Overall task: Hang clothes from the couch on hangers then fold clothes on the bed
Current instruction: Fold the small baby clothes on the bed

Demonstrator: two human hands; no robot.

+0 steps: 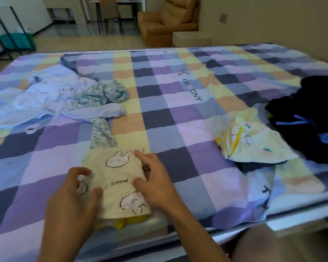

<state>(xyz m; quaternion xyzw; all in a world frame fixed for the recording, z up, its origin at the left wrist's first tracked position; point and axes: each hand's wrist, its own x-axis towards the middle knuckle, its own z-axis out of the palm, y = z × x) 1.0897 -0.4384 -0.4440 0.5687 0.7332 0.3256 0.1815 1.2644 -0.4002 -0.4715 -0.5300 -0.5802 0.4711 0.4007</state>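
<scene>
A small cream garment with rabbit prints (pixel 116 178) lies folded near the front edge of the checked bed (pixel 178 114), with yellow trim showing at its near edge. My left hand (pixel 72 201) touches its left side with loosely spread fingers. On its right side rests my right hand (pixel 155 184), fingers straight and flat on the cloth. Neither hand curls round the fabric.
A heap of pale blue and floral clothes (pixel 64 99) lies at the left of the bed. A second rabbit-print garment (pixel 254 144) and dark navy clothes (pixel 311 118) lie at the right. An orange armchair (pixel 165 21), a dark metal rack (pixel 8 31) and a table with a chair stand beyond the bed.
</scene>
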